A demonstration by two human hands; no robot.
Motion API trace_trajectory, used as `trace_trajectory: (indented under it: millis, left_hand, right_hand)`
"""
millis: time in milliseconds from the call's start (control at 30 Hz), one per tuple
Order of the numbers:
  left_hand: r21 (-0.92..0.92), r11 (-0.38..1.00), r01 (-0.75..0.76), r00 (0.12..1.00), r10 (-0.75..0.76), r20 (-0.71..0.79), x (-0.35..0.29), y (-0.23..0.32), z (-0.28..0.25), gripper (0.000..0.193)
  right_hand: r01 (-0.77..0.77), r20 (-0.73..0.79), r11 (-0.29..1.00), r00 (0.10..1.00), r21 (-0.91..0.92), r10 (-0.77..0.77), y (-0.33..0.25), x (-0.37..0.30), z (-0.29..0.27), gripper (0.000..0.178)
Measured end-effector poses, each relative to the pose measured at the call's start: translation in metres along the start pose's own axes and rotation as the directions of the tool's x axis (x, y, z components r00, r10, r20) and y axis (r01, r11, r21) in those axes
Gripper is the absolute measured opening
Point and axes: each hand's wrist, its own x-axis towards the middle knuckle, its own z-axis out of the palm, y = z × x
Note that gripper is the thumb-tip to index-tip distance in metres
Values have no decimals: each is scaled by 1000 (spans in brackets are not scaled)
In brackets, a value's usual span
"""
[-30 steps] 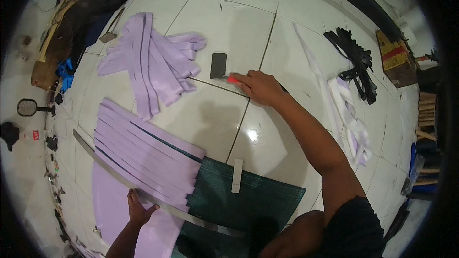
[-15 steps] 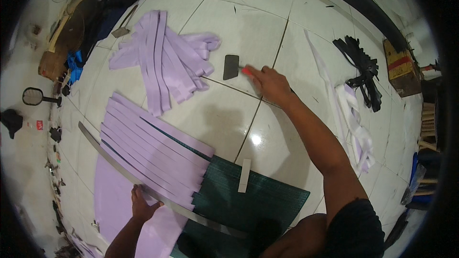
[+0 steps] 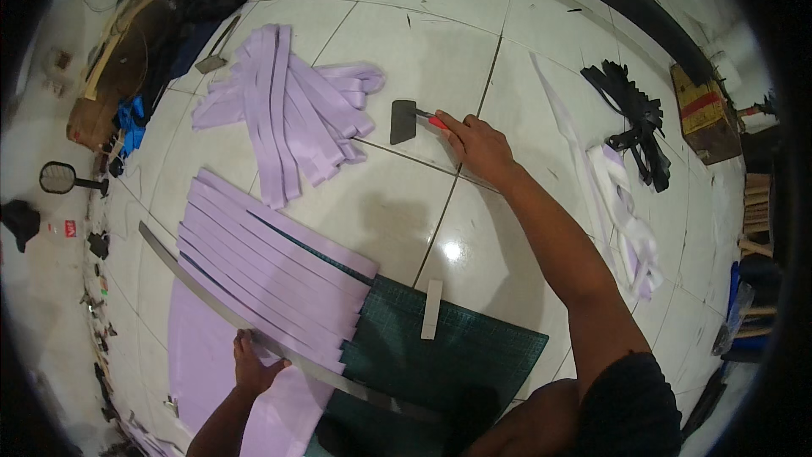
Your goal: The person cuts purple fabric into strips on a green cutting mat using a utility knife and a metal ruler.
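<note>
- Beyond the mat (image 3: 448, 334), out on the floor (image 3: 397, 51), here's the stone (image 3: 403, 123), dark and flat, with the knife (image 3: 436, 122) right at its edge; a honing stroke, by the look of it.
- What makes a good one? A low, even angle, I'd say, light pressure, and the whole edge meeting the stone.
- And watch that stone: no hand is on it, so a hard shove could send it sliding; short strokes look wiser.
- Now the right hand (image 3: 480, 145), beyond the mat too: closed round the knife, forefinger along the red part, most of the grip hidden. Whether the blade touches the stone or hangs just over it, can't tell from up here.
- Over to the left hand (image 3: 256, 364), left of the mat's visible part: half open, thumb well apart, fingertips on the ruler (image 3: 207, 296), nothing gripped.
- That ruler runs over the lilac sheet (image 3: 203, 355) and on across the mat; steady, gentle pressure should stop it slipping while the other arm works.
</note>
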Motion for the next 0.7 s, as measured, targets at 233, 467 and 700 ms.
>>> trace_trajectory:
  millis: [233, 467, 700]
  left_hand:
    - [25, 1000, -7, 1000, 7, 2, -3, 3, -7, 118]
    - [12, 1000, 20, 999, -20, 40, 1, 0, -2, 121]
    - [16, 995, 95, 993, -96, 72, -3, 0, -10, 121]
  right_hand:
    - [161, 116, 973, 976, 166, -182, -18, -32, 17, 44]
    - [-173, 164, 869, 981, 463, 108, -6, -7, 19, 52]
    - [-361, 201, 721, 932, 592, 302, -12, 21, 1, 50]
